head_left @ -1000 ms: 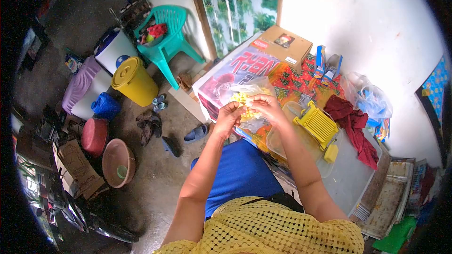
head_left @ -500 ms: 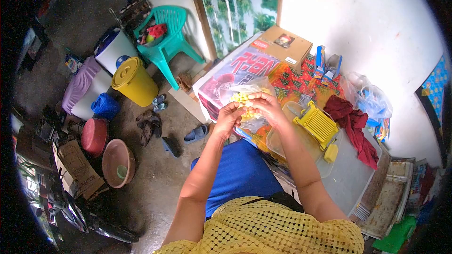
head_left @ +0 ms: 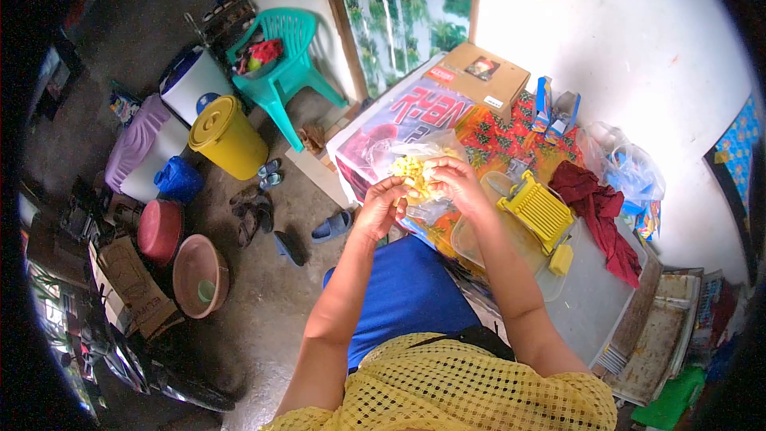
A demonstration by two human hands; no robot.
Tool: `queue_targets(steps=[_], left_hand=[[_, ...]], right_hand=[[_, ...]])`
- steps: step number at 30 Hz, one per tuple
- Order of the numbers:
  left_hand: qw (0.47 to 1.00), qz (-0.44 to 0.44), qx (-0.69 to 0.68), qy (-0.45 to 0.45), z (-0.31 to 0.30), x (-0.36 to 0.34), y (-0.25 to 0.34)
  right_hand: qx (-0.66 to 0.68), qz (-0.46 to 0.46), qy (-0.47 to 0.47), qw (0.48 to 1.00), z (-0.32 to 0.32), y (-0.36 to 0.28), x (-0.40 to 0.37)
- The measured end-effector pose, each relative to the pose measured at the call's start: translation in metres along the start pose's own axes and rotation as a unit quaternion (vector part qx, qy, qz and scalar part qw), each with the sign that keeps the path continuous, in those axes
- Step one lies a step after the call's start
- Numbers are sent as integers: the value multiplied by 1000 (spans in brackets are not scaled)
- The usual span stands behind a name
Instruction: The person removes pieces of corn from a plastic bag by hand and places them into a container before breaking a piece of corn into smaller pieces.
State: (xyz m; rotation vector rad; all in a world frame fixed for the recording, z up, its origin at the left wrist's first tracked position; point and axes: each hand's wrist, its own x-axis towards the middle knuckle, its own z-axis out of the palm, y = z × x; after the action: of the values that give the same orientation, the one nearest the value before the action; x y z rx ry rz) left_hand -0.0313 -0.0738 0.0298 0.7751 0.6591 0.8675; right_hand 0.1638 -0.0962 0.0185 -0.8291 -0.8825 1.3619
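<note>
A clear plastic bag [head_left: 448,144] lies spread open at the near left part of the table, with small yellow pieces [head_left: 408,166] heaped in it. Over the bag's near side, my left hand [head_left: 384,203] has its fingers closed in a pinch, close to the yellow pieces. My right hand [head_left: 453,181] is also pinched, just right of the heap, its fingertips slightly apart from the left ones. Whatever sits between the fingers is too small to make out. To the right, a yellow slicer-like tool [head_left: 539,211] rests on a clear plastic container [head_left: 511,241].
Beyond the bag stands a cardboard box [head_left: 487,78]. A dark red cloth [head_left: 592,206] and plastic bags [head_left: 626,166] lie at the table's right. On the floor to the left are slippers [head_left: 332,227], basins [head_left: 201,275], a yellow bucket [head_left: 229,140] and a green chair [head_left: 279,72].
My hands have drawn slightly apart, the left fingertips moving a little down and left, so more yellow pieces show between them. The things around have stayed put.
</note>
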Motion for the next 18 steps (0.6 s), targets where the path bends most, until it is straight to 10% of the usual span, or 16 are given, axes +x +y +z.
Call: queue_targets(steps=[18], left_hand=[[1000,12,27,-3,12,13,-6]], right_hand=[[-38,-21,-23,999,11,-7,-6]])
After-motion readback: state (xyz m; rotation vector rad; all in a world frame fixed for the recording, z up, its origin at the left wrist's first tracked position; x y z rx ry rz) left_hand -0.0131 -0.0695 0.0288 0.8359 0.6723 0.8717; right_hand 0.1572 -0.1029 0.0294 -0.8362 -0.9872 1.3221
